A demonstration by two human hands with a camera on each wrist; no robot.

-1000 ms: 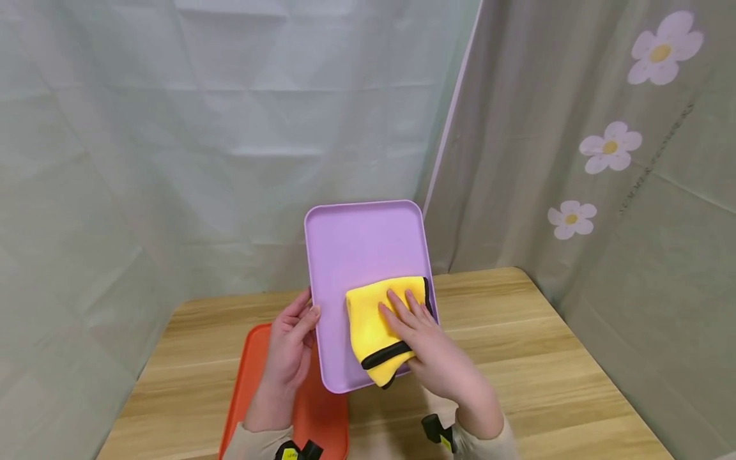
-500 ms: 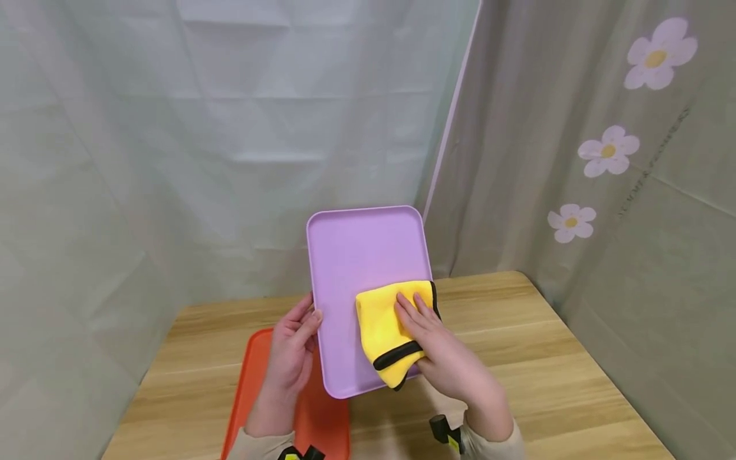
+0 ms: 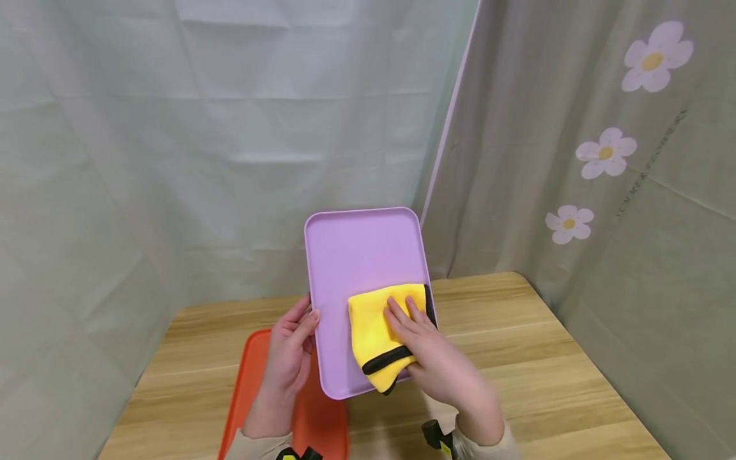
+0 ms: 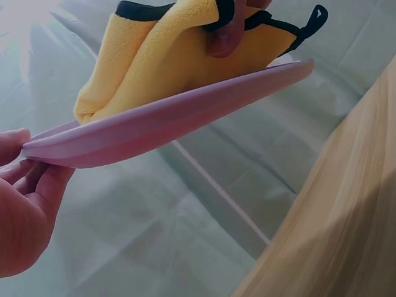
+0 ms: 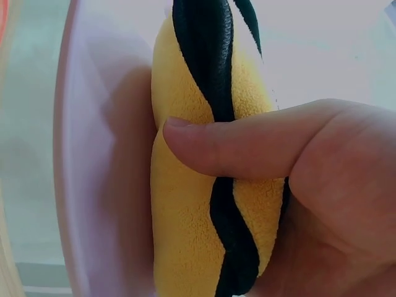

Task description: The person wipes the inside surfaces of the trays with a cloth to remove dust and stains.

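Note:
My left hand (image 3: 289,351) pinches the left rim of a purple tray (image 3: 362,246), thumb on the front and fingers behind. The tray is held tilted up above the table. On its lower right part lies a folded yellow cloth (image 3: 370,329) with black edging. My right hand (image 3: 439,358) holds this cloth against the tray, fingers spread over its face. In the right wrist view the thumb (image 5: 229,145) lies across the cloth's folded layers. From the left wrist view, the cloth (image 4: 154,68) stands thick on the tray's upper side.
An orange-red tray (image 3: 322,421) lies on the wooden table (image 3: 546,364), partly under my left forearm and the purple tray. Pale curtains (image 3: 247,128) hang behind and at both sides; white flowers are printed on the right one.
My right hand and the cloth slide a little to the right on the purple tray, then back left. The left hand keeps its hold on the rim.

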